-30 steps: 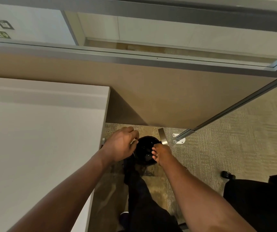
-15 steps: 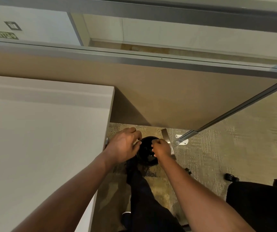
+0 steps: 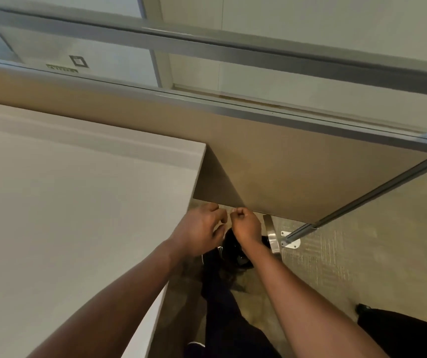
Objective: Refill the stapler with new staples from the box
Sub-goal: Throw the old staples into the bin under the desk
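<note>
No stapler and no staple box can be made out. My left hand (image 3: 202, 228) and my right hand (image 3: 246, 226) hang close together past the desk's right edge, above the floor. The left hand's fingers are curled, and a small metallic glint shows just under it; what it holds is hidden. On the right hand, the fingers are curled into a fist with thumb and forefinger pressed together; nothing shows between them. Below both hands sits a black round container (image 3: 235, 254), partly covered by my right wrist.
The pale desk (image 3: 78, 215) fills the left. A tan partition panel (image 3: 310, 164) with a metal frame stands behind the hands, on a metal foot bracket (image 3: 289, 241). Carpet (image 3: 362, 254) lies to the right, with a black chair (image 3: 401, 332) at lower right. My dark trouser leg (image 3: 227, 319) is below.
Both hands have risen and moved toward the partition's lower edge. My right hand has closed in on the left, and the black container is more covered.
</note>
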